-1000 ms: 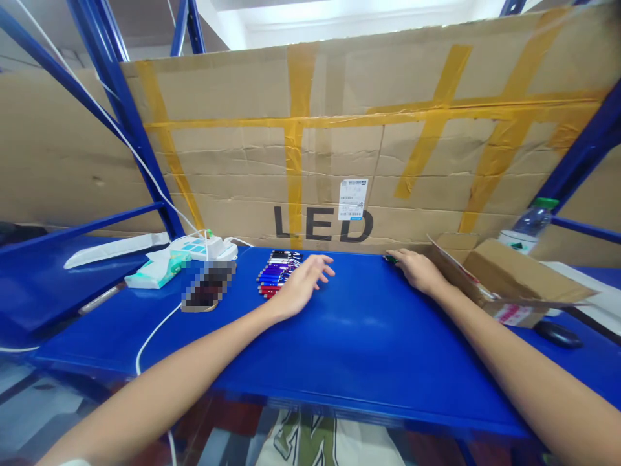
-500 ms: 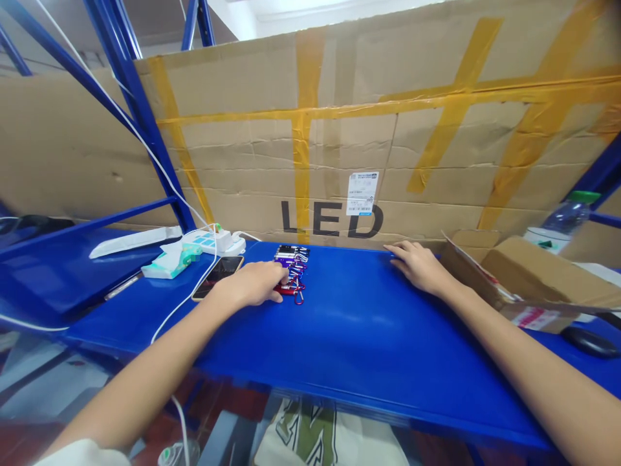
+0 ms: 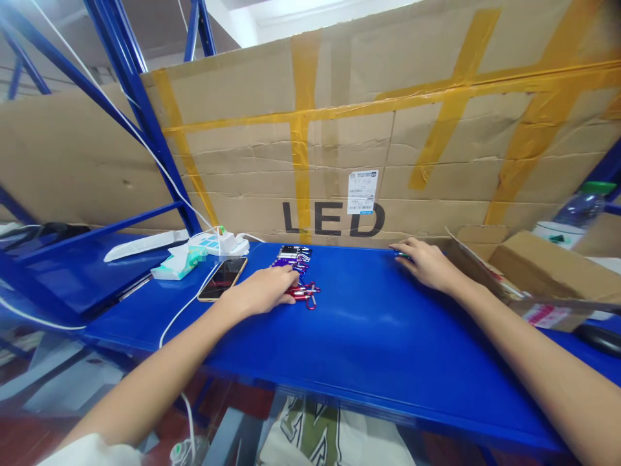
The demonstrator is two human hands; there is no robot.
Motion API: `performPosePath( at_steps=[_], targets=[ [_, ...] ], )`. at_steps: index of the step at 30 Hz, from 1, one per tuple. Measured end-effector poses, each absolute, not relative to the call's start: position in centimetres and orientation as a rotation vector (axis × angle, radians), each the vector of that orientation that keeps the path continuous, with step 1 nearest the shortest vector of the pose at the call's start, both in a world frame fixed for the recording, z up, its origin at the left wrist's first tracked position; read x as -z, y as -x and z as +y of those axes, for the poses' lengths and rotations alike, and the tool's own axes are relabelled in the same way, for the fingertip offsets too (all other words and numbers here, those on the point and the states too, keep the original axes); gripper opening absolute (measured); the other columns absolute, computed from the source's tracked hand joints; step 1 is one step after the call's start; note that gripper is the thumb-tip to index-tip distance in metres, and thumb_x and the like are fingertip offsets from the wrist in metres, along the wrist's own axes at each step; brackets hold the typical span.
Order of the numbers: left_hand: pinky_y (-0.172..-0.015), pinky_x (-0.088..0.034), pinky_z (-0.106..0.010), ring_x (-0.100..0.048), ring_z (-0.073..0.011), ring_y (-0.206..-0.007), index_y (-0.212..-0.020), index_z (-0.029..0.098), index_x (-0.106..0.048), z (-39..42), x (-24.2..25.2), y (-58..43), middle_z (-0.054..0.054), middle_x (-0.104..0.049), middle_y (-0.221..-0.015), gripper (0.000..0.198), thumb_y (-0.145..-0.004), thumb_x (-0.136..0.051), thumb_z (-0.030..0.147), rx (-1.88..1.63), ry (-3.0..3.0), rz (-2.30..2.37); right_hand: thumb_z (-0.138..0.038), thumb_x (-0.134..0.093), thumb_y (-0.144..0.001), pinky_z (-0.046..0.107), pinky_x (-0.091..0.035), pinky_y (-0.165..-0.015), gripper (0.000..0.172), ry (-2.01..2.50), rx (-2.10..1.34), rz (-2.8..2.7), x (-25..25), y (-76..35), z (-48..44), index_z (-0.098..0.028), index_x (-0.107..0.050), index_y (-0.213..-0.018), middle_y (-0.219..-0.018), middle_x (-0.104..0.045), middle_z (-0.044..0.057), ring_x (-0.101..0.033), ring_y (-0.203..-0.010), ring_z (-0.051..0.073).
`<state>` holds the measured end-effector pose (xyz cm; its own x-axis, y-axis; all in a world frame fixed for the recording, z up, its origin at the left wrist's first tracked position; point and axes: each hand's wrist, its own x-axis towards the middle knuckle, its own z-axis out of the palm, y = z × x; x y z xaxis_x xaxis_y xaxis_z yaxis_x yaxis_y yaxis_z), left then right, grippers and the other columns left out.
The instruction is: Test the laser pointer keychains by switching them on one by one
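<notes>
My left hand (image 3: 269,288) lies at the near end of a row of small keychains with carabiner clips, its fingers curled on the red keychains (image 3: 305,294). Their clips stick out to the right of my fingertips. Beyond them are blue and purple keychains (image 3: 294,263), then silver and black keychains (image 3: 295,250) at the back. My right hand (image 3: 427,264) rests at the back of the blue table (image 3: 369,349), fingers bent round a small dark object with a greenish glint (image 3: 402,254). Its kind cannot be made out.
A phone (image 3: 223,279), a tissue pack (image 3: 177,262) and a power strip (image 3: 218,243) with white cables lie left. An open cardboard box (image 3: 543,275), a bottle (image 3: 577,210) and a black object (image 3: 599,338) are at right. A large taped cardboard sheet (image 3: 233,175) stands behind.
The red keychains have shifted slightly right and towards me with my left hand. My right fingers have drawn in, and a small greenish object now shows at them. The view has turned slightly.
</notes>
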<state>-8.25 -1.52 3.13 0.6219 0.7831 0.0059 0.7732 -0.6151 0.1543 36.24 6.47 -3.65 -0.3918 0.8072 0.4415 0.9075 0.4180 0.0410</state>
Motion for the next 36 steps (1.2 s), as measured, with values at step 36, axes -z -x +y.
performPosePath(
  at_steps=[36],
  targets=[
    [-0.086, -0.057, -0.034, -0.069, -0.0261, -0.107, -0.121, 0.016, -0.070, 2.6, 1.6, -0.2, -0.016, -0.074, -0.122, 0.071, -0.103, -0.038, 0.077, -1.080, -1.406, 0.804, -0.054, -0.038, -0.113, 0.036, -0.051, -0.079, 0.032, 1.103, -0.543, -2.013, 0.2, -25.1, -2.3, -0.025, -0.051, -0.122, -0.102, -0.069, 0.005, -0.063, -0.085, 0.022]
  ],
)
